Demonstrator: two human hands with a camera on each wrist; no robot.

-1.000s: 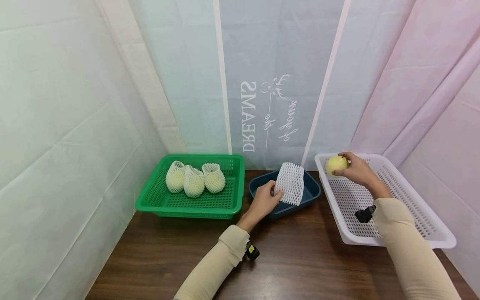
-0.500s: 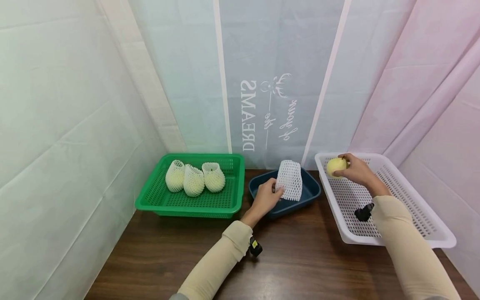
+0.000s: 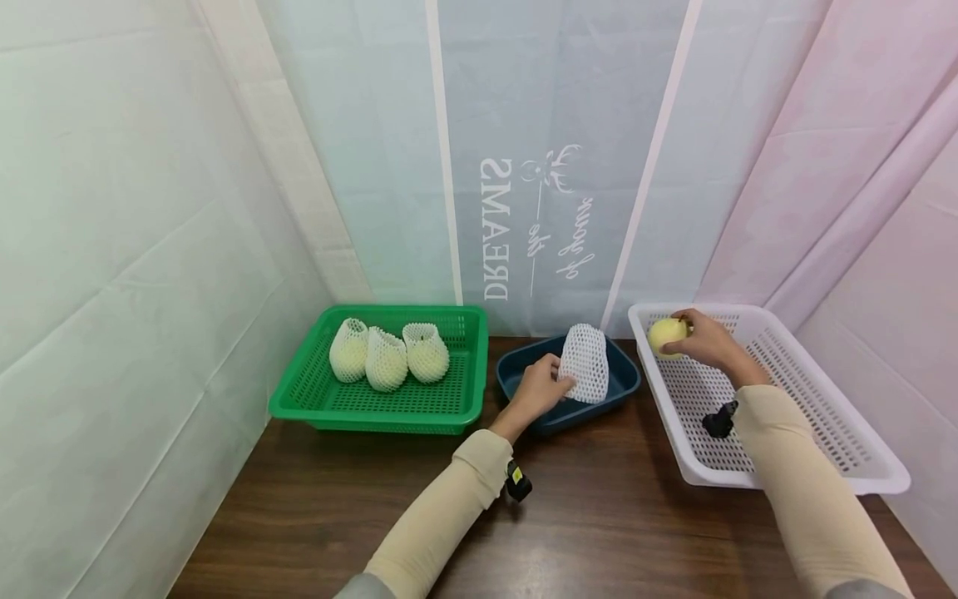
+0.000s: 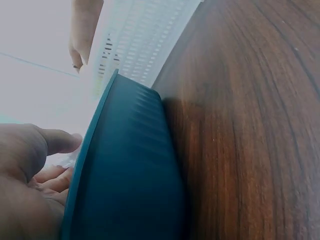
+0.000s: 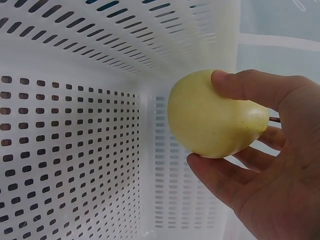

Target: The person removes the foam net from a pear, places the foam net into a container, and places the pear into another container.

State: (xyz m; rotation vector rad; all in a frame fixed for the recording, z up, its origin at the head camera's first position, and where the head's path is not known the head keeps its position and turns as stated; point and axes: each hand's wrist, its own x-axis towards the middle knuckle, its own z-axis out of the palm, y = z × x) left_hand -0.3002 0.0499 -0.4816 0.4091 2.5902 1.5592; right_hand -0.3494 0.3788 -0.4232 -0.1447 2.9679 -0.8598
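Observation:
My left hand [image 3: 540, 387] pinches the lower left edge of a white foam net sleeve [image 3: 585, 363], which stands over a dark blue tray [image 3: 516, 366]. In the left wrist view the tray's side wall [image 4: 127, 160] hides much of the fingers. At the far left corner of the white basket [image 3: 692, 466], my right hand [image 3: 707, 339] grips a yellow pear [image 3: 668, 336]. The right wrist view shows the pear [image 5: 210, 117] held between thumb and fingers, its stem toward the palm, inside the basket's walls.
On the left stands a green basket [image 3: 479, 408] with three pears [image 3: 387, 366] in white foam nets. All containers sit on a dark wooden table [image 3: 584, 516]. A printed curtain [image 3: 539, 100] hangs behind, and light cloth walls close in both sides.
My left hand has shifted slightly right with the foam net, which dipped away and then tilted rightward. My right hand keeps its hold on the pear, nearly in place.

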